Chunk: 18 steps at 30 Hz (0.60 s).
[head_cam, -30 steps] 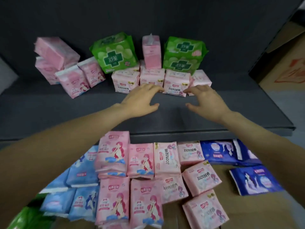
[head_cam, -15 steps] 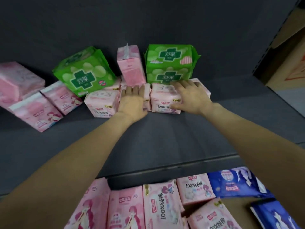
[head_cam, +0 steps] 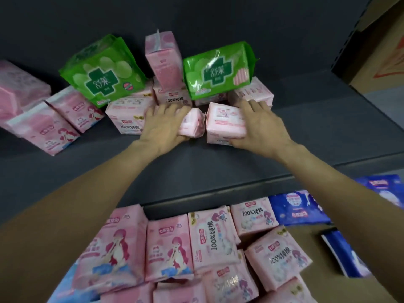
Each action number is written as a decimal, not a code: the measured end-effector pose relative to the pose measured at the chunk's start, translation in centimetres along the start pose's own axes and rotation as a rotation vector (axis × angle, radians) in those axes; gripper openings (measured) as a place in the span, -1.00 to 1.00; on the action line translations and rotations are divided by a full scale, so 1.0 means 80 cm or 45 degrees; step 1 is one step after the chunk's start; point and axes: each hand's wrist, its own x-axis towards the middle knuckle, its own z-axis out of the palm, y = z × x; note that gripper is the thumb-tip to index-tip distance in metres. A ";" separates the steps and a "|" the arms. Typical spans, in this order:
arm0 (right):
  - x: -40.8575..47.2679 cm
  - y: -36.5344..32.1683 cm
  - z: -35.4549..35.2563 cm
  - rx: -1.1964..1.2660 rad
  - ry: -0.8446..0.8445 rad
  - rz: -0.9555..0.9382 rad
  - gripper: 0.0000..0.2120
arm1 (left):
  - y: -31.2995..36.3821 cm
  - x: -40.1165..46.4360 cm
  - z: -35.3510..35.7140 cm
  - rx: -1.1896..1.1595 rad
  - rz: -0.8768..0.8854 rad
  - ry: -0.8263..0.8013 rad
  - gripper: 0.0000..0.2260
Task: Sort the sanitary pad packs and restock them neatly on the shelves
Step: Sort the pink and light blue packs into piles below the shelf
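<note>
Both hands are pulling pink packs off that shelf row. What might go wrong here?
The green pack and the upright pink pack rest on the pink row, so pulling could tip them. The left hand holds its small pack only at one end; it may slip from that grip.

pink pad packs (head_cam: 225, 123), green packs (head_cam: 105, 73), grey shelf (head_cam: 218, 167)

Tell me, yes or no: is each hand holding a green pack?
No: the left hand and right hand each grip a small pink plastic pack.
</note>
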 end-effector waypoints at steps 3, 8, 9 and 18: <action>-0.065 0.010 -0.015 0.215 0.052 0.133 -0.28 | 0.017 -0.034 -0.020 -0.058 0.032 -0.049 -0.29; -0.165 0.028 -0.036 0.444 0.039 0.339 -0.29 | 0.060 -0.086 -0.073 -0.284 -0.049 -0.105 -0.24; -0.183 0.028 -0.041 0.438 0.025 0.363 -0.30 | 0.071 -0.094 -0.084 -0.335 -0.038 -0.117 -0.29; -0.278 0.023 -0.030 0.640 -0.183 0.748 -0.45 | 0.154 -0.159 -0.117 -0.608 -0.050 -0.306 -0.32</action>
